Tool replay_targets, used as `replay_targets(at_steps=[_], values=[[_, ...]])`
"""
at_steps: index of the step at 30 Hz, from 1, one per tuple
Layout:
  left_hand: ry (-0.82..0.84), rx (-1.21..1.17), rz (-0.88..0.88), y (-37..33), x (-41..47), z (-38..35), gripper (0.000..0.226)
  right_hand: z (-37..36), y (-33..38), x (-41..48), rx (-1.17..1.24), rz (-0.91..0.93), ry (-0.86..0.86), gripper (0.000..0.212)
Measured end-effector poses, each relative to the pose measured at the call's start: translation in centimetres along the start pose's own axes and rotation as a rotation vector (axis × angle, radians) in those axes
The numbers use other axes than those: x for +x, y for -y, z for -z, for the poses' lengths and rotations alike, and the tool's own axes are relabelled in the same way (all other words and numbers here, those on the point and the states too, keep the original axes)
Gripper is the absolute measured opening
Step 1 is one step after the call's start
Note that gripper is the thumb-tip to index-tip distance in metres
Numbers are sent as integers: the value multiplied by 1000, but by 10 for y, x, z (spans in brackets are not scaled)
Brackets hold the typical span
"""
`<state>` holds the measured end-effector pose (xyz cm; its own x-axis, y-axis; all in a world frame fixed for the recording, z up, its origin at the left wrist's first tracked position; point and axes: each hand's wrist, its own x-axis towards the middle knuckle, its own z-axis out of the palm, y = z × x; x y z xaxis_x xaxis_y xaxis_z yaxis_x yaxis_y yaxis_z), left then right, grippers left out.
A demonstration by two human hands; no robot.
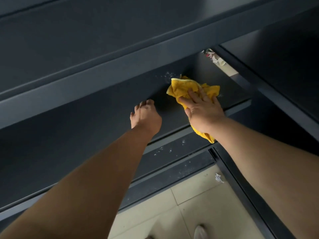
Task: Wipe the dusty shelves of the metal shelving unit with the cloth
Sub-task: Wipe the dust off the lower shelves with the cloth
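A dark grey metal shelving unit fills the view, and its middle shelf (103, 118) lies under both hands. My right hand (203, 109) presses flat on a crumpled yellow cloth (183, 88) near the shelf's right end; one corner of the cloth hangs over the front edge. White dust specks (166, 75) lie just beyond the cloth. My left hand (145, 116) rests on the shelf to the left of the cloth, fingers curled down, holding nothing.
An upper shelf (86, 40) overhangs the hands closely. Lower shelves (169, 152) carry white specks. A dark upright post (241, 183) runs down the right side. Beige floor tiles (189, 204) show below, with a paper scrap (218, 177) and litter (214, 56) behind the unit.
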<state>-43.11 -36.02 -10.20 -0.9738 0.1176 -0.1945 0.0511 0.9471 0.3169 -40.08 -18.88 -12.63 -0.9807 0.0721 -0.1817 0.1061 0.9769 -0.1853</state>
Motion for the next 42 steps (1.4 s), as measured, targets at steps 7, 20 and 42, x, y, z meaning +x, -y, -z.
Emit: replay_targets(at_steps=[7,20,42], values=[[-22,66,27,-36,7,-12,54,15,-72,-5,12,-111,-24,52],[-60,98,11,-26,6,-10,56,10,-55,-13,-61,120,-59,65],[-137,86,44,43,78,22,46,11,71,126,-54,72,-72,61]])
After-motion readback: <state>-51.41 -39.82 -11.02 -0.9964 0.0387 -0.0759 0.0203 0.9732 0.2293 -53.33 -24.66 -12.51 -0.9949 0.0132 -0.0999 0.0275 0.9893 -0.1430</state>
